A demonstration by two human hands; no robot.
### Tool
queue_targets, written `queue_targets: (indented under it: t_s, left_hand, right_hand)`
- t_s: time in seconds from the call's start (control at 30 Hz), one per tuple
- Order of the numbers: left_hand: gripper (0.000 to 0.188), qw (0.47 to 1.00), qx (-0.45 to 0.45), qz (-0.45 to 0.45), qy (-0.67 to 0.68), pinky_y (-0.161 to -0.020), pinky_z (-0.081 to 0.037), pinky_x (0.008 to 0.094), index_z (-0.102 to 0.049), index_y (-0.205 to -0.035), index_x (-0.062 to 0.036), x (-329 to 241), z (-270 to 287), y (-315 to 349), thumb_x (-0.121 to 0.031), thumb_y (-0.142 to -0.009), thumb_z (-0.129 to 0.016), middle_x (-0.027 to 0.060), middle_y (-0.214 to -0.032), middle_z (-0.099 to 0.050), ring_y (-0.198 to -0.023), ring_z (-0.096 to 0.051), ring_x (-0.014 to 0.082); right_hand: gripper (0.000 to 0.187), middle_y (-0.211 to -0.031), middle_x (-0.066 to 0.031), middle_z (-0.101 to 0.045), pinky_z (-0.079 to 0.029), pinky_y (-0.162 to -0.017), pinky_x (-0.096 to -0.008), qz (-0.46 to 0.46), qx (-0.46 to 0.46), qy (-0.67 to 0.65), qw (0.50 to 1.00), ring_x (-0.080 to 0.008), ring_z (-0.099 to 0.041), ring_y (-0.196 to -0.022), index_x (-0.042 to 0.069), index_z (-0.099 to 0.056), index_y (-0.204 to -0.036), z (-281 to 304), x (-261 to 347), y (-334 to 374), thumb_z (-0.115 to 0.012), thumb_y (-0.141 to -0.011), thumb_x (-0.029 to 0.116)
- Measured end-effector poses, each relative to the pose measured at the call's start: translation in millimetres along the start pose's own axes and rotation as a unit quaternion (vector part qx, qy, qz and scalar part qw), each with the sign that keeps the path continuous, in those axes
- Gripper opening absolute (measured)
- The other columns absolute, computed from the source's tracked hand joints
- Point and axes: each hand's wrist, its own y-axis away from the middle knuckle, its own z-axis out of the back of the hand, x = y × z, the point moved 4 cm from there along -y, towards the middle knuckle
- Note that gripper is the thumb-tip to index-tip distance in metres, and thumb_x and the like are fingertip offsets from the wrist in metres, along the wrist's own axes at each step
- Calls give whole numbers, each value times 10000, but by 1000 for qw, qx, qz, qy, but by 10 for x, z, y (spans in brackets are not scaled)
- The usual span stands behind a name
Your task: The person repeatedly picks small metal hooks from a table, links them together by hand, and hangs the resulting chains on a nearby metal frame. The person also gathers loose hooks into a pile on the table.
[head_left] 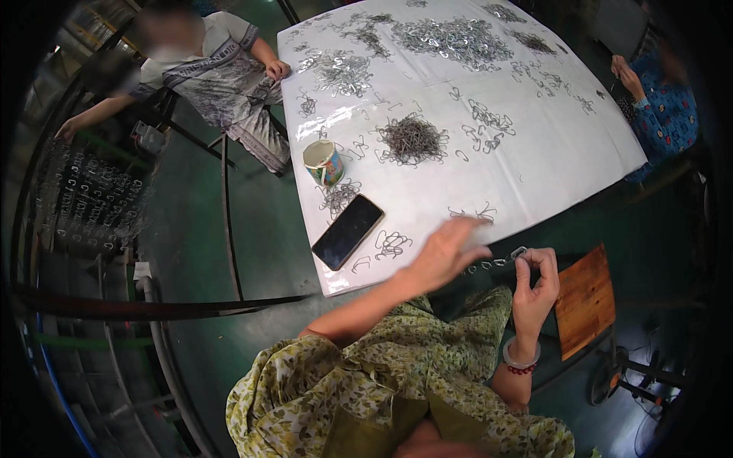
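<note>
My right hand pinches the end of a short chain of metal links between thumb and fingertips, just off the table's near edge. The chain stretches leftward from the pinch, and its far end passes close to my left hand. Over that same edge, my left hand is stretched out, fingers slightly smeared and thumb apart. Its fingertips are by a few loose metal hooks on the white-covered table; whether they touch is unclear.
A dark phone, small hook piles and a colourful tub are at the table's left. A dense hook heap sits mid-table, larger ones beyond. Co-workers sit left and right. Right of me is a wooden board.
</note>
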Motion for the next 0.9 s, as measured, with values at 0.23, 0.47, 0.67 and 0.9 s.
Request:
queue_targets:
  t_s: [0.23,0.47,0.67,0.9]
  left_hand:
    - [76,905,19,163,-393,-752,-528,444,-681,-808,-13,2266,1149,-396,-60,-798,-622,186,-860,-662,-867,-641,365]
    - [213,854,164,111,-482,-792,-541,442,-551,-990,85,2319,936,-450,17,-789,-537,236,-988,-566,-958,-598,391]
    - [237,919,-6,149,-366,-806,-489,480,-482,-998,59,2181,1202,-560,76,-762,-503,271,-956,-537,-918,-555,441]
    - [102,977,-16,203,-54,-677,-523,351,-561,-897,47,1269,682,-823,-45,-924,-592,174,-805,-656,-758,-675,259]
  right_hand:
    - [101,-785,-98,-488,-409,-664,-300,-6,25,4,1000,-215,-476,-707,-20,-503,-826,-37,-165,-25,-587,-803,-70]
    - [78,-810,-42,-452,-368,-640,-236,-37,7,19,999,-127,-425,-702,-21,-508,-843,103,-261,-37,-580,-875,-24]
    - [82,-809,-38,-454,-377,-648,-238,-29,12,9,999,-121,-429,-704,-22,-507,-836,105,-275,14,-577,-877,-28]
    - [59,-821,-91,-547,-439,-708,-285,-35,-6,-11,999,-192,-520,-741,-34,-555,-851,168,-344,60,-602,-836,-68]
